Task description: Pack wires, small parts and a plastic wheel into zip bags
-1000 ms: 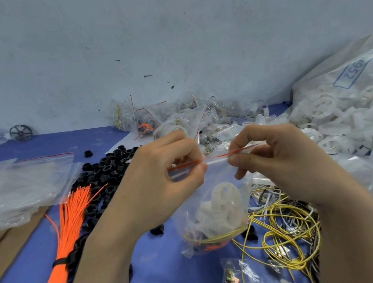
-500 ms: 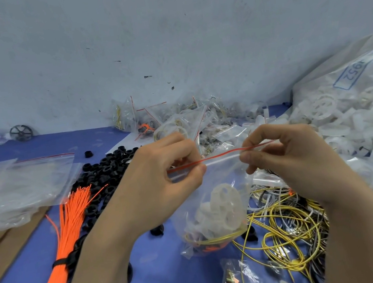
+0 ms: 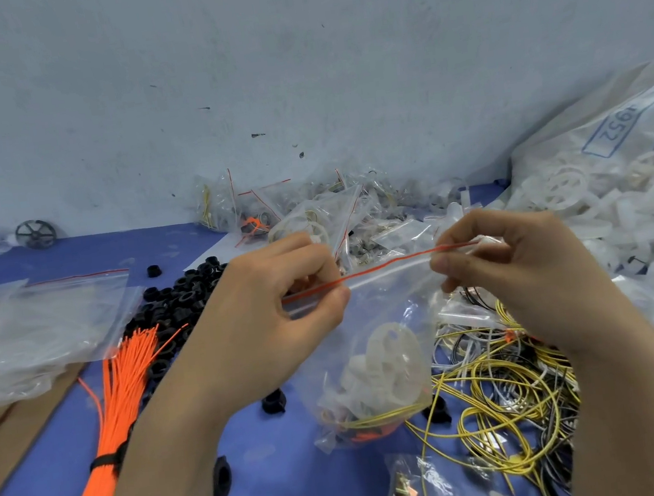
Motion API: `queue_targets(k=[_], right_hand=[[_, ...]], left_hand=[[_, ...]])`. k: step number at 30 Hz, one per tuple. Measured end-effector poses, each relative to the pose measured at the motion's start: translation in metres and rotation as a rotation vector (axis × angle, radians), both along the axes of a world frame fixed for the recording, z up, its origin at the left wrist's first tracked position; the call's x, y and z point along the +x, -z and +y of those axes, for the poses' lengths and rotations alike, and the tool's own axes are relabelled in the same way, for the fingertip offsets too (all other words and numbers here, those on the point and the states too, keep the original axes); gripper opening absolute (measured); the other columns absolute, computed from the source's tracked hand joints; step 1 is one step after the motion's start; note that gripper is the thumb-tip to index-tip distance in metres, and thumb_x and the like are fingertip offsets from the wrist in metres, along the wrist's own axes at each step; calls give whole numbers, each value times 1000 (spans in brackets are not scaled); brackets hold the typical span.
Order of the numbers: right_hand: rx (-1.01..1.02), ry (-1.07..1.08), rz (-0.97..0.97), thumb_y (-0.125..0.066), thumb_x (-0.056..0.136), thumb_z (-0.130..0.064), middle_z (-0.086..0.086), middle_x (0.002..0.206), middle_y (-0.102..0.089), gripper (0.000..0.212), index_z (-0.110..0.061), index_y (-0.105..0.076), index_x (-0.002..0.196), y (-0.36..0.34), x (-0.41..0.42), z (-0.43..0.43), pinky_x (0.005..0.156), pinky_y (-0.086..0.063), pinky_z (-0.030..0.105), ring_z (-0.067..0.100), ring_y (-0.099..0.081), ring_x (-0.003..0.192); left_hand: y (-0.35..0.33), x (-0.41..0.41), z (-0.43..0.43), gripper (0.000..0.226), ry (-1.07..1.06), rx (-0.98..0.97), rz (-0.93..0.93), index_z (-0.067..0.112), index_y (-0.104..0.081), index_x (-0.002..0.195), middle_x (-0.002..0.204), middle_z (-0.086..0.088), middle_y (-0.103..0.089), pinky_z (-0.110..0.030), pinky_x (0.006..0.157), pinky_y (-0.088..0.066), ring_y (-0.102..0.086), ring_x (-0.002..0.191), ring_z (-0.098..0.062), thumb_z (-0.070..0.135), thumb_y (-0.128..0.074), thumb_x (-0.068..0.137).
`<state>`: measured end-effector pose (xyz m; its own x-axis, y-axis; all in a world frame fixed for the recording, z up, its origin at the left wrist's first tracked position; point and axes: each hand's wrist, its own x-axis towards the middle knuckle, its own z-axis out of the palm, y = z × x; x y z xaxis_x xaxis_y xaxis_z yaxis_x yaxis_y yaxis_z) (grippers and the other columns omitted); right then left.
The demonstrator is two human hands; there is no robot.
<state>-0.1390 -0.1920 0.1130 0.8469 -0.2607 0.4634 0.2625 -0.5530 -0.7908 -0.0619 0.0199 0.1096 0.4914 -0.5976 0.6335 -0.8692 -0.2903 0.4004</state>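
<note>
A clear zip bag (image 3: pixel 373 325) with a red seal strip hangs between my hands above the blue table. Inside it lie a white plastic wheel (image 3: pixel 389 354), yellow wire and small orange and black parts at the bottom. My left hand (image 3: pixel 280 316) pinches the left end of the strip between thumb and fingers. My right hand (image 3: pixel 527 267) pinches the strip near its right end. The strip runs stretched between them, rising slightly to the right.
A bundle of orange wires (image 3: pixel 118 412) and a heap of black rings (image 3: pixel 182 296) lie left. Empty zip bags (image 3: pixel 35 319) sit far left. Tangled yellow wires (image 3: pixel 503 399) lie under my right hand. A big sack of white wheels (image 3: pixel 617 188) fills the right; packed bags (image 3: pixel 312 208) line the wall.
My right hand has slid to the right along the red seal strip, widening the gap between my hands. My left hand has kept its pinch in place.
</note>
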Motion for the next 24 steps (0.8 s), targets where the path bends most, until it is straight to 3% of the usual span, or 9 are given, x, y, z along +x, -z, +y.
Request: queue_targets(k=[2, 6, 10, 14, 19, 22, 24], right_hand=[[-30, 4, 41, -71, 80, -10, 4, 62, -69, 13, -20, -66, 73, 1, -2, -2, 58, -45, 11, 6, -64, 54], [-12, 31, -3, -72, 79, -8, 4, 62, -68, 9, -15, -67, 74, 0, -4, -1, 44, -34, 6, 1, -52, 39], [-11, 58, 14, -72, 79, -11, 4, 61, -69, 12, -19, -66, 73, 0, -5, -3, 52, -39, 17, 4, -54, 43], [15, 80, -19, -74, 76, -11, 7, 58, -68, 10, -16, -67, 70, -1, -6, -4, 39, -29, 5, 1, -43, 32], [66, 88, -27, -75, 75, -7, 13, 60, -67, 9, -7, -67, 69, 0, -7, -7, 37, -27, 3, 0, -42, 29], [56, 98, -22, -78, 72, -11, 10, 56, -66, 14, -11, -66, 64, 2, -7, -11, 40, -30, 6, 0, -46, 36], [85, 71, 11, -80, 65, -21, 11, 61, -67, 14, -15, -67, 64, 3, -8, -15, 47, -36, 9, 9, -55, 50]], left_hand=[[0, 1, 1, 16, -5, -4, 10, 11, -57, 68, 69, 4, -52, -13, 60, -32, -47, 64, -10, 18, -62, 82], [1, 1, 2, 17, -2, -4, 8, 11, -57, 68, 70, 4, -52, -13, 60, -33, -49, 65, -12, 18, -62, 82], [1, 3, 4, 17, -19, -5, 6, 12, -56, 68, 70, 5, -52, -14, 61, -33, -48, 65, -13, 20, -62, 83], [1, 4, 4, 18, -17, -5, 12, 12, -56, 68, 70, 5, -51, -13, 61, -33, -47, 65, -13, 20, -61, 83], [2, 4, 4, 18, -23, -7, 13, 12, -56, 68, 70, 4, -51, -14, 61, -34, -48, 66, -14, 21, -61, 83], [2, 4, 3, 17, -24, -7, 13, 13, -56, 68, 70, 4, -51, -13, 61, -34, -48, 65, -13, 21, -61, 83], [2, 5, 4, 17, -28, -8, 20, 14, -56, 69, 72, 5, -51, -12, 62, -34, -48, 66, -12, 21, -61, 83]])
